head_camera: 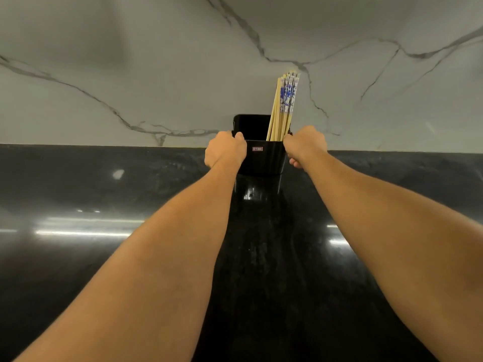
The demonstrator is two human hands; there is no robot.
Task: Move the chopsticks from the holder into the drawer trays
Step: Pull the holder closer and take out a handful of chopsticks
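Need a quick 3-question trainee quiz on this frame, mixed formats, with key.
1. True or false: the chopsticks stand in the right part of the holder.
2. The left hand and right hand both grip: A) the holder B) the chopsticks C) a drawer.
3. Fill in: the chopsticks' tops bear a ___-and-white pattern.
Key: 1 true; 2 A; 3 blue.

A pale marble wall point(156, 61) with grey veins rises beyond the left hand point(225, 150) and the right hand point(304, 145). Nearer than both hands lies a glossy black counter point(78, 270), meeting the wall in a straight seam. Streaks of glare point(81, 232) shine on it, outward of each hand.
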